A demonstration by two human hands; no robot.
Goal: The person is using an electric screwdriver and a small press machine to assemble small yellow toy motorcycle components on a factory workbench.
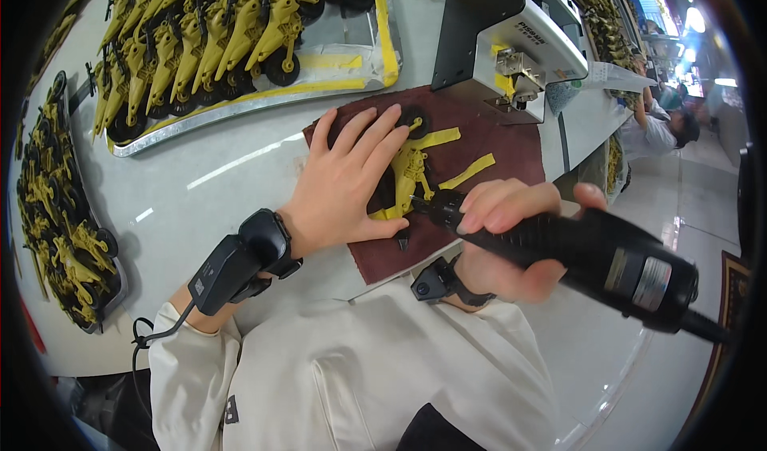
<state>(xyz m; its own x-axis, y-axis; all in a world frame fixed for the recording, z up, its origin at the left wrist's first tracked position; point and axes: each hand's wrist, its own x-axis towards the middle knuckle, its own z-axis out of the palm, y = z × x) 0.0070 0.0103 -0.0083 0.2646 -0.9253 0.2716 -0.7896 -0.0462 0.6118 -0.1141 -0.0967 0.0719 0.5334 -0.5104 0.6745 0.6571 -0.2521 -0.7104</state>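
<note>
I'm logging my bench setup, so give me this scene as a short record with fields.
Left hand: palm down, fingers spread, partly covering the yellow toy motorcycle
Right hand: gripping a black power screwdriver
Screwdriver tip: at the toy; exact contact unclear
Work surface: dark red cloth with yellow strips
Upper left: metal-edged tray with rows of yellow toy motorcycles
Far left: second tray, yellow and black pieces piled together
Beyond cloth: black-and-white boxy device
Background right: another person

I see left hand [345,171] palm down, fingers [389,149] fanned forward, thumb [390,228] out sideways; right hand [497,272] curled into a grip.
</note>
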